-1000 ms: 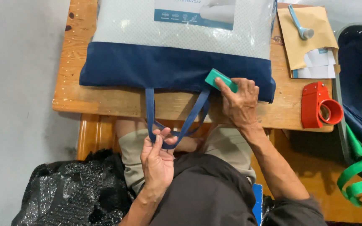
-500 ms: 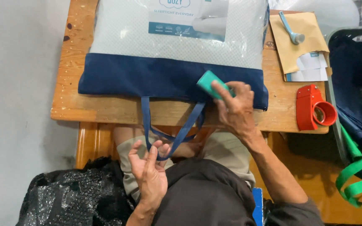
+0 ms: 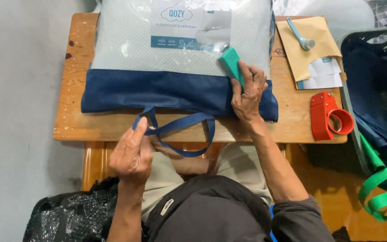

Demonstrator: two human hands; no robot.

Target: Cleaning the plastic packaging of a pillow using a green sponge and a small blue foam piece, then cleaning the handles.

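A packaged white pillow in a clear bag with a navy blue fabric base point(image 3: 157, 92) lies on the wooden table point(image 3: 75, 121). Its navy carry straps point(image 3: 182, 123) hang over the table's front edge. My left hand point(image 3: 133, 152) pinches one strap near the edge and lifts it. My right hand point(image 3: 247, 92) rests on the bag's right side and holds a small teal rectangular block point(image 3: 230, 62) against the pillow.
A red tape dispenser point(image 3: 330, 116) sits at the table's right edge. A tan envelope point(image 3: 307, 42) with papers and a light blue tool point(image 3: 298, 33) lies behind it. A dark basket point(image 3: 377, 85) with green straps point(image 3: 379, 188) stands right. Black bubble wrap point(image 3: 68, 215) lies lower left.
My left hand rose from my lap to the table edge, pulling the strap up and left. My right hand slid the teal block up from the navy band onto the white pillow part.
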